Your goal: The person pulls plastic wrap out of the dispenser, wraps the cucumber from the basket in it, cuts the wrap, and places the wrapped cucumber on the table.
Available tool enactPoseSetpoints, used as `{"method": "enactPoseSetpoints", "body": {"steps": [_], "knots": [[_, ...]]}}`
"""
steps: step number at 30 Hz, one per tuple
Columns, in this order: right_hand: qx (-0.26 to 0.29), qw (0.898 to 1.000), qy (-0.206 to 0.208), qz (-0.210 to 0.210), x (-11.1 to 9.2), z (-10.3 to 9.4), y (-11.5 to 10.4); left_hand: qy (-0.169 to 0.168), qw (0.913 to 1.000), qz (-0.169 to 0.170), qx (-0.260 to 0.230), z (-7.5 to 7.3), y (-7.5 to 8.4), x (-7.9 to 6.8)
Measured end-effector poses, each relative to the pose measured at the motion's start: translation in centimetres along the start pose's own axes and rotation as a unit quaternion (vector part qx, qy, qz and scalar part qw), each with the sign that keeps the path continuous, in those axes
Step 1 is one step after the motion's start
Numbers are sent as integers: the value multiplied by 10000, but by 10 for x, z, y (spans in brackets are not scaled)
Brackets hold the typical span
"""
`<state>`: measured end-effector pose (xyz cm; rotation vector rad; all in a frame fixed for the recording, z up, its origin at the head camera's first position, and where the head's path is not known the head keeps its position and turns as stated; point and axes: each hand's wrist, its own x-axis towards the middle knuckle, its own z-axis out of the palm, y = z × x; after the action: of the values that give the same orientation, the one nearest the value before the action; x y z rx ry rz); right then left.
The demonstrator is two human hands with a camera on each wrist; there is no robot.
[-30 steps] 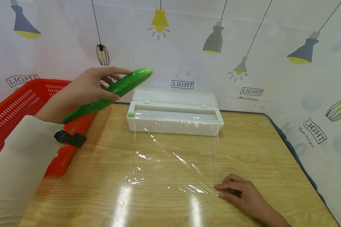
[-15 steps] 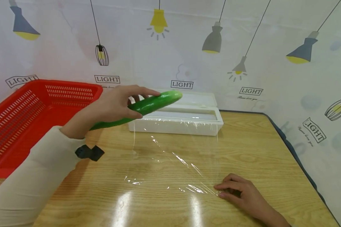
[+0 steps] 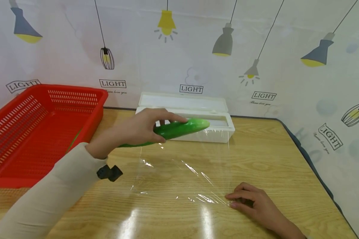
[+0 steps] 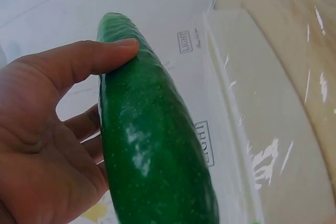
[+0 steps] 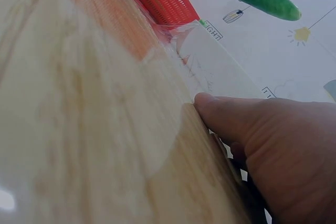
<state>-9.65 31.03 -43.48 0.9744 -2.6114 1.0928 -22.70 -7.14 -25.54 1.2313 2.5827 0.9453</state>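
My left hand (image 3: pixel 137 129) grips a long green cucumber (image 3: pixel 182 128), thumb on one side and fingers on the other. Its pale tip points right, and it hangs in the air before a white cling film box (image 3: pixel 218 135). In the left wrist view the cucumber (image 4: pixel 152 129) fills the middle, with the box (image 4: pixel 278 119) to its right. Clear cling film (image 3: pixel 194 169) stretches from the box toward me over the table. At the film's near right corner my right hand (image 3: pixel 257 205) pinches the edge between thumb and fingers, low at the tabletop.
A red perforated plastic basket (image 3: pixel 89 129) stands on the left of the wooden table (image 3: pixel 272 156), with a bit of green showing through its side. Behind the box, its lid (image 3: pixel 182 99) is raised toward the lamp-patterned wall covering (image 3: pixel 191 43).
My left hand has carried the cucumber right and down, from beside the basket to in front of the box. My right hand stays at the film's corner.
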Motion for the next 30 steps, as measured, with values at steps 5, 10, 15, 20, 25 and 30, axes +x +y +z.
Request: {"method": "enactPoseSetpoints", "body": {"steps": [5,10,15,20,25,30], "knots": [[61,10000,47,-47,1,0,-4,-282,9995,81,77,22,1,6],[106,9999,90,-49,0,0,-4,-570,9982,125,168,44,3,11],[71,10000,50,-8,-1,0,-1,-643,9968,340,329,60,3,16],[59,10000,35,33,0,0,0,-804,9953,432,333,73,4,22],[41,10000,46,-2,0,0,-1,-920,9937,496,415,85,7,26],[-8,10000,49,24,-1,-1,0,-1022,9918,471,608,100,9,30]]}}
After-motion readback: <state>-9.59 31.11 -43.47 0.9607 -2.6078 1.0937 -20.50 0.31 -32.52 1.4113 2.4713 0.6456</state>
